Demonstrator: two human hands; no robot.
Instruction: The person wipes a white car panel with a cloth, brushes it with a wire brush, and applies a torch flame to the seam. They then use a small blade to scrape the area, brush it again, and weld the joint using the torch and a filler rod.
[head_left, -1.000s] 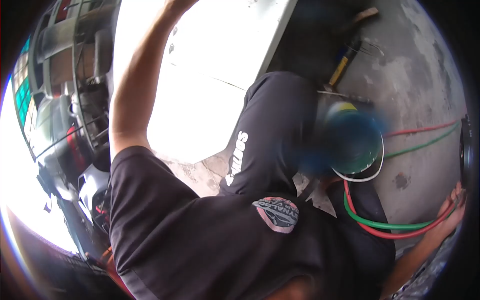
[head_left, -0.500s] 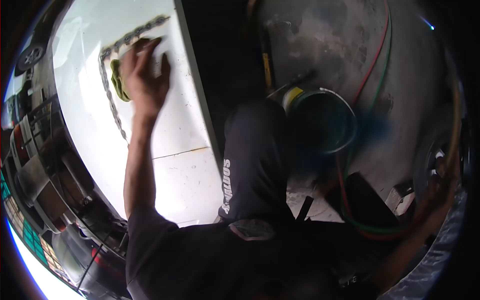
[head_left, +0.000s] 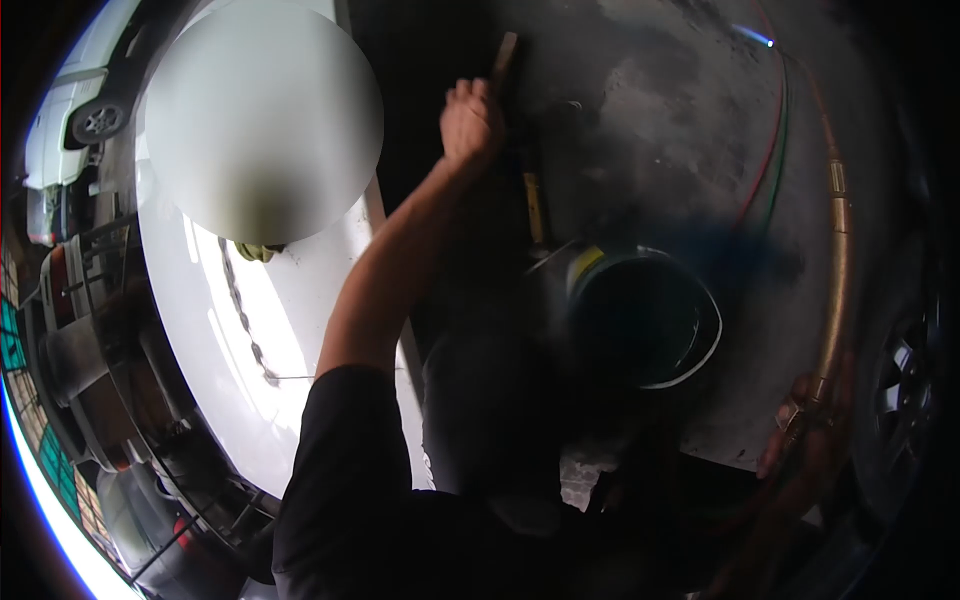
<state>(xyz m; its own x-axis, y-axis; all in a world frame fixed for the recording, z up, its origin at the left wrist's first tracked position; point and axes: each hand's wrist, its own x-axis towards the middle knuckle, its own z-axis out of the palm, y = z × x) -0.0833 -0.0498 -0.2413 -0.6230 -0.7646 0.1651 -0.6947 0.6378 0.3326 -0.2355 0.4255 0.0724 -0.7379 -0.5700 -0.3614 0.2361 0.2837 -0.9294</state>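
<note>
My left hand (head_left: pixel 470 122) is closed around a light, wooden-looking handle (head_left: pixel 505 58) over the dark area beyond the white panel; its other end is hidden. My right hand (head_left: pixel 800 420), low on the right, grips a long brass gas torch (head_left: pixel 836 270) by its valve end. A small blue-white flame (head_left: pixel 755 36) burns at the tip, near the top. To the left lies the white panel (head_left: pixel 225 440) with a dark, rough, bead-like line (head_left: pixel 237 305) on it. An olive-green cloth (head_left: pixel 258 252) sits beside that line, partly hidden by a round blurred patch.
A dark bucket (head_left: pixel 715 345) with a light rim stands on the concrete floor (head_left: pixel 660 110). Near it is a yellow-and-black handle (head_left: pixel 534 205). Red and green hoses (head_left: pixel 777 160) run across the floor. A wheel (head_left: pixel 905 390) is at right; parked vehicles (head_left: pixel 100 122) stand far left.
My left hand has moved from above the panel, near the cloth, rightward, and now holds the wooden-looking handle. The torch has come more fully into view, with its flame further left and up.
</note>
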